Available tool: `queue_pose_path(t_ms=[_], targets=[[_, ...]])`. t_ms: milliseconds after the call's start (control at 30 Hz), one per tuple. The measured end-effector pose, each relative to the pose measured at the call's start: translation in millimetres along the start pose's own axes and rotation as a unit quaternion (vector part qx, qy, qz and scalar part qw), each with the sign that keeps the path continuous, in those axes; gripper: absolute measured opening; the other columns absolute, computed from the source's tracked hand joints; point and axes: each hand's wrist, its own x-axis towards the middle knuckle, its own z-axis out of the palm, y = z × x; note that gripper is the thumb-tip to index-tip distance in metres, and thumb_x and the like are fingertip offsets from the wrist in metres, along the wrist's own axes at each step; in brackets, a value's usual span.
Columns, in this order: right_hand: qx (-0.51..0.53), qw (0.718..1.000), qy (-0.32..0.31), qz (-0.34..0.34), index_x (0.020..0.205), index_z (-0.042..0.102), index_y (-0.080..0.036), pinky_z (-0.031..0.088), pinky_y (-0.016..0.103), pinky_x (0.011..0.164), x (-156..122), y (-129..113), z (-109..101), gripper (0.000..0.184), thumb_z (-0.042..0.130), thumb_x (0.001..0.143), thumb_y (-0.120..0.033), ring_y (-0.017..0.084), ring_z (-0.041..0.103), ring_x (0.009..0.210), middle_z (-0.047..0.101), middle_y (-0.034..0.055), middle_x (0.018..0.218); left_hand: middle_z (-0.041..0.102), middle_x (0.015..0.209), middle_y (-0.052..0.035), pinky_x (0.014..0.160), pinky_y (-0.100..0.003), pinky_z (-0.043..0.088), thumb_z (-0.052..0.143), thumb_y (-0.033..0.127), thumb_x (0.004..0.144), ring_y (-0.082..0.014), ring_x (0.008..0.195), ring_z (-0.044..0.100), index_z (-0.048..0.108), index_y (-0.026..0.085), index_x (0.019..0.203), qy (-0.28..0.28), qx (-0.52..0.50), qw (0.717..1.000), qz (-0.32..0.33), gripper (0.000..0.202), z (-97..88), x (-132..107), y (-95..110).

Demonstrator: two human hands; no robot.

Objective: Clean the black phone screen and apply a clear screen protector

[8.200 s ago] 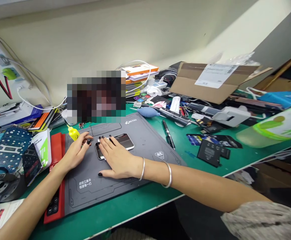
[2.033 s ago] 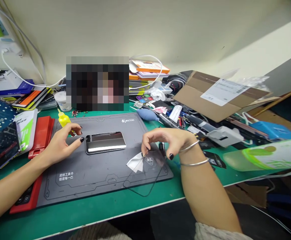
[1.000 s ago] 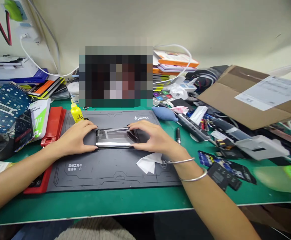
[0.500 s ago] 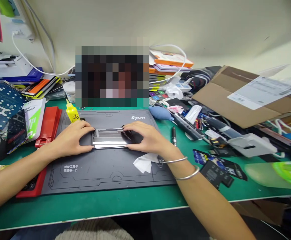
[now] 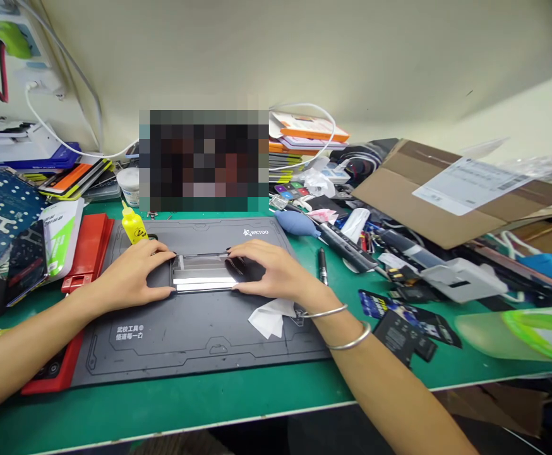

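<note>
A phone [image 5: 204, 278] with a glossy, reflective screen lies across the dark grey work mat [image 5: 172, 360]. Its left end is gripped by my left hand [image 5: 136, 272], thumb at the near edge and fingers at the far edge. My right hand [image 5: 271, 268] grips the other end the same way, and its palm hides that end of the phone. A yellow bottle with a narrow tip [image 5: 134, 224] stands just beyond my left fingers. A crumpled white wipe [image 5: 271, 318] lies near my right wrist.
A red clamp-like holder [image 5: 89, 249] runs along the mat's left side. On the right are a blue air blower [image 5: 297, 223], a black pen-like tool [image 5: 322, 265], loose batteries [image 5: 394, 338] and a cardboard box [image 5: 399, 183]. A pixelated block covers the back centre.
The camera view has shifted slightly, so the scene sits lower and further left. Both hands keep their hold on the phone, and the reflections on its screen differ.
</note>
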Motion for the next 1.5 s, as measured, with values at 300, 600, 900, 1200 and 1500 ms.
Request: queue_pose_path(t_ms=[300,600,900,1200,1500], targets=[[-0.004,1.0,-0.004,-0.003,0.114,0.066,-0.024,0.054,0.046,0.094,1.2,0.7,0.8,0.043,0.082,0.076,-0.033,0.029,0.067,0.107,0.073,0.0095,0.116,0.062,0.125,-0.0135,0.101,-0.05,0.05,0.067,0.05,0.083,-0.0328,0.113,0.059,0.065,0.021,0.126,0.011,-0.009,1.0,0.0,0.052,-2.0,-1.3,-0.2],[-0.003,1.0,-0.005,0.006,0.115,0.066,-0.024,0.055,0.043,0.088,-0.8,1.3,0.6,0.043,0.083,0.076,-0.033,0.027,0.067,0.1,0.074,0.0078,0.112,0.061,0.126,-0.0156,0.103,-0.052,0.048,0.065,0.049,0.084,-0.0334,0.115,0.058,0.064,0.016,0.127,-0.003,0.003,1.0,0.0,0.054,-0.7,-1.1,2.3],[-0.014,1.0,-0.003,0.01,0.113,0.066,-0.024,0.055,0.04,0.083,-2.6,0.7,1.1,0.043,0.084,0.075,-0.034,0.026,0.068,0.095,0.074,0.0072,0.108,0.059,0.127,-0.0151,0.104,-0.049,0.046,0.065,0.048,0.085,-0.0313,0.116,0.056,0.063,0.015,0.129,-0.013,0.008,1.0,-0.002,0.054,0.4,-2.2,1.2],[-0.033,0.999,0.014,-0.012,0.112,0.066,-0.023,0.056,0.04,0.083,-3.3,-0.2,1.4,0.043,0.085,0.075,-0.032,0.026,0.069,0.095,0.075,0.007,0.108,0.059,0.126,-0.0148,0.104,-0.049,0.047,0.064,0.049,0.087,-0.0308,0.116,0.056,0.062,0.015,0.127,-0.014,0.003,1.0,0.001,0.053,-0.4,-1.8,3.2],[-0.035,0.999,0.021,-0.022,0.112,0.065,-0.021,0.056,0.04,0.084,-3.2,-1.1,2.6,0.045,0.087,0.073,-0.029,0.026,0.069,0.096,0.075,0.0083,0.109,0.059,0.126,-0.0146,0.104,-0.049,0.047,0.064,0.049,0.087,-0.0304,0.116,0.056,0.062,0.016,0.127,-0.014,-0.003,1.0,0.004,0.053,-1.6,-3.0,3.5]])
